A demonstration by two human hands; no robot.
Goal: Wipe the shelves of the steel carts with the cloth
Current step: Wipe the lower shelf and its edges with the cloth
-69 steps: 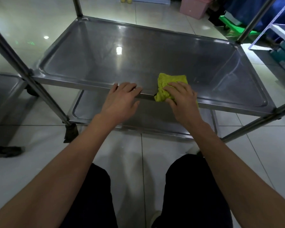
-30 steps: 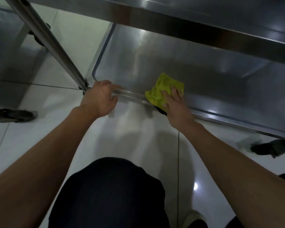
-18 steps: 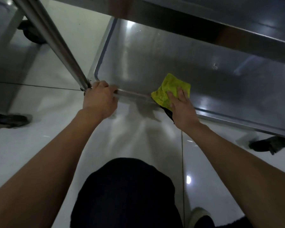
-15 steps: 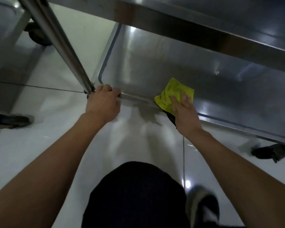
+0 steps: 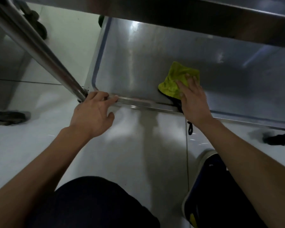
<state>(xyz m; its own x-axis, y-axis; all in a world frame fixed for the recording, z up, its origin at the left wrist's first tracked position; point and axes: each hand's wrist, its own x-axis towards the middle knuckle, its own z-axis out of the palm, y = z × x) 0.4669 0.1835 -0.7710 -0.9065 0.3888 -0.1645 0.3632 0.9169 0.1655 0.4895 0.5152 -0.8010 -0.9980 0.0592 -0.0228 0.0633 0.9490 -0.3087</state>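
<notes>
The person crouches by the steel cart. The right hand (image 5: 193,99) lies flat on the yellow-green cloth (image 5: 176,79), its fingers (image 5: 187,79) straight, pressing it down on the bottom shelf (image 5: 138,63) just inside the front rim, likely to rub it clean. The left hand (image 5: 93,115) rests its loose fingers on that rim beside the cart's leg (image 5: 39,51), probably to keep the cart from rolling.

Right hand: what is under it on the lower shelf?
A yellow-green cloth lies flat on the lower shelf under the right hand, whose fingers press its near part. A dark edge shows beneath; the covered part of the cloth cannot be seen.
</notes>
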